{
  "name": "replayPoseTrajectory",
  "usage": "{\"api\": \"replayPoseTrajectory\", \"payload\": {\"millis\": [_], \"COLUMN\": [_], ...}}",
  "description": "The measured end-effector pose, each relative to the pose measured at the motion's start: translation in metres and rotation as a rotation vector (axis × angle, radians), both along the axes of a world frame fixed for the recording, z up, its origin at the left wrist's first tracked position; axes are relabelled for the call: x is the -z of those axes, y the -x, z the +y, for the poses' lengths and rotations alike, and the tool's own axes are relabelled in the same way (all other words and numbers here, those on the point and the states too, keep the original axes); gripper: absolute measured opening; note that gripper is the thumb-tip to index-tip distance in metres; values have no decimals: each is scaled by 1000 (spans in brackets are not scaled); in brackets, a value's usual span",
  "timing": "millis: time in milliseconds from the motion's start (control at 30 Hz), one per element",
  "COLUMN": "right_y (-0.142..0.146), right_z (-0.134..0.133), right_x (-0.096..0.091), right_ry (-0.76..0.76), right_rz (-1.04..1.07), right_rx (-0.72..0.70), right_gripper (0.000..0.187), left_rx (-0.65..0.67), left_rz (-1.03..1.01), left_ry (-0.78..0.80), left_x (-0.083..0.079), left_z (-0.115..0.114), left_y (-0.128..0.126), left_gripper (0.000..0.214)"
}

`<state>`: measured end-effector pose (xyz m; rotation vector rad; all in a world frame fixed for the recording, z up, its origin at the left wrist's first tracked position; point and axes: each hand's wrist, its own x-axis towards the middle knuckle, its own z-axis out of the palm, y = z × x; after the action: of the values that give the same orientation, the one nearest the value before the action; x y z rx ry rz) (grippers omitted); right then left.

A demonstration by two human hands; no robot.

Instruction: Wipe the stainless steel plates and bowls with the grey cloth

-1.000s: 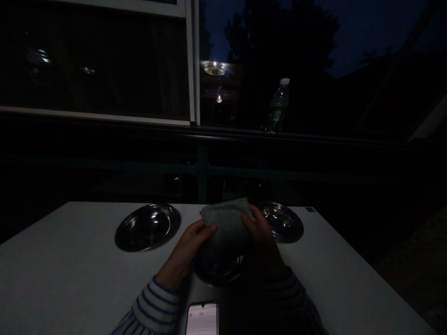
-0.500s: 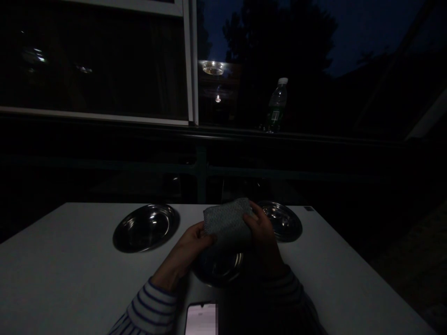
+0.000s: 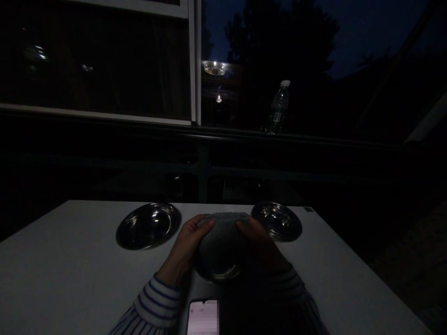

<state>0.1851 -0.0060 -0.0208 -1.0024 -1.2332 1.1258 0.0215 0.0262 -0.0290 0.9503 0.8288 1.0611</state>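
Note:
Both hands hold a grey woven cloth [image 3: 223,229] over a steel bowl [image 3: 220,270] that sits on the white table [image 3: 70,270] right in front of me. My left hand [image 3: 186,242] grips the cloth's left edge, fingers curled over it. At the right edge, my right hand [image 3: 258,239] pinches the cloth, its back in deep shadow. The cloth droops down into the bowl. Striped sleeves cover both wrists.
A steel plate [image 3: 148,225] lies to the left, another steel plate [image 3: 277,221] to the right. A lit phone [image 3: 203,318] lies at the near edge. A plastic bottle [image 3: 278,108] stands on the dark ledge beyond, under a window.
The cloth, held up between the hands before, has come down lower over the bowl. Both hands dropped with it and moved closer together.

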Motion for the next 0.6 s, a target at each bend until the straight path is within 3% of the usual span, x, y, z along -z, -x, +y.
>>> {"api": "replayPoseTrajectory", "payload": {"millis": [100,200,300,433,533,600], "right_y": [-1,-9,-19,-31,-36,-37], "right_z": [1,0,-2,-4,-6,-10], "right_x": [3,7,11,14,14,14], "right_ry": [33,127,194,221,202,165], "right_rz": [-6,12,114,142,31,-39], "right_rx": [49,198,328,411,487,506], "right_gripper": [36,37,37,40,42,42], "left_rx": [-163,-377,-446,-403,-199,-109], "left_rz": [128,234,388,592,599,560], "left_ry": [-85,-124,-143,-171,-122,-55], "left_x": [-2,-2,11,48,73,81], "left_z": [3,7,9,2,-10,-17], "left_y": [6,22,42,53,47,40], "left_gripper": [32,32,36,38,46,51]}}
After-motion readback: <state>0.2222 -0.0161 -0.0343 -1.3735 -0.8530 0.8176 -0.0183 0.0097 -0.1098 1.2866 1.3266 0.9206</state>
